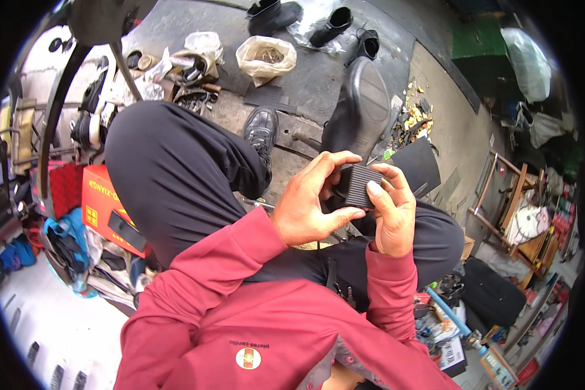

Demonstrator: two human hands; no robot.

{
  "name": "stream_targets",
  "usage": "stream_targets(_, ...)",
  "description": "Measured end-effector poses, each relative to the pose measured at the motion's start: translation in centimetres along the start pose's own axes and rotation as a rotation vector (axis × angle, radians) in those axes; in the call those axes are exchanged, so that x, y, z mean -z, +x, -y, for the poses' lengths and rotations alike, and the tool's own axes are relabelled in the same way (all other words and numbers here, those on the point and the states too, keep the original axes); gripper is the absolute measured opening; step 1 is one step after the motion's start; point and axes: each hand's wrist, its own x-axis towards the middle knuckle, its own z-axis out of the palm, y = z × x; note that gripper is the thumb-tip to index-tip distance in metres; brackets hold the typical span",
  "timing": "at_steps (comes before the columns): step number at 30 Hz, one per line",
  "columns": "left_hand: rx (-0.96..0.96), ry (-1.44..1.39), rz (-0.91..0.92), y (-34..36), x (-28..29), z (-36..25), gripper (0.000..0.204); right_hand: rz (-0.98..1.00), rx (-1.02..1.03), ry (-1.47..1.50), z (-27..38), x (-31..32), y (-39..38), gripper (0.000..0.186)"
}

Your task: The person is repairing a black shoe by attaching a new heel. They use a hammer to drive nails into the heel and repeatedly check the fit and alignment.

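Note:
Over my lap, my left hand [311,198] curls its fingers around the left side of a small black ribbed piece [360,187], apparently rubber, with a dark part behind it that I cannot make out. My right hand [391,208] holds the same piece from the right, thumb pressed on its ribbed face. Just beyond both hands, a large black shoe sole [361,104] faces up, on my raised foot. A flat black sheet [417,162] sits right of the hands. My other foot, in a black laced shoe [261,130], is on the floor.
Several black boots [331,27] stand at the back, near a bag of small bits [266,60]. Yellowish scraps [419,114] lie right of my foot. A metal stand [58,114] and red box [110,211] are at left, a wooden folding frame [510,208] and clutter at right.

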Motion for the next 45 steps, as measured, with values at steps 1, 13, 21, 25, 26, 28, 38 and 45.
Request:
stream_targets(1, 0.02, -0.021, -0.004, -0.2, 0.1, 0.0, 0.077, -0.007, 0.005, 0.001, 0.0, 0.0, 0.0, 0.033)
stream_targets(13, 0.177, -0.338, -0.036, 0.2, -0.1, -0.3, 0.039, -0.013, -0.015, -0.02, 0.3, 0.2, -0.1, 0.035)
stream_targets(21, 0.318, -0.285, -0.118, 1.7, -0.9, -1.6, 0.021, -0.005, -0.024, 0.012, 0.3, -0.3, 0.0, 0.032)
stream_targets(25, 0.278, -0.147, -0.167, 1.8, -1.2, -1.9, 0.021, -0.035, -0.002, 0.001, -0.1, -0.7, 0.0, 0.035)
stream_targets(26, 0.29, -0.166, -0.164, 1.7, -1.3, -1.9, 0.022, -0.045, -0.031, 0.023, -0.1, -0.8, -0.2, 0.037)
stream_targets(28, 0.295, -0.167, -0.157, 1.8, -1.2, -2.0, 0.026, -0.066, -0.066, 0.069, -0.2, -0.9, -0.4, 0.042)
stream_targets(38, 0.246, -0.157, -0.141, 0.9, -1.1, -1.6, 0.028, 0.011, -0.058, -0.012, -1.0, 0.1, -0.6, 0.054)
stream_targets(45, 0.229, -0.167, -0.12, 0.4, -0.8, -1.3, 0.032, 0.103, -0.014, -0.006, -1.5, 0.7, -0.2, 0.05)
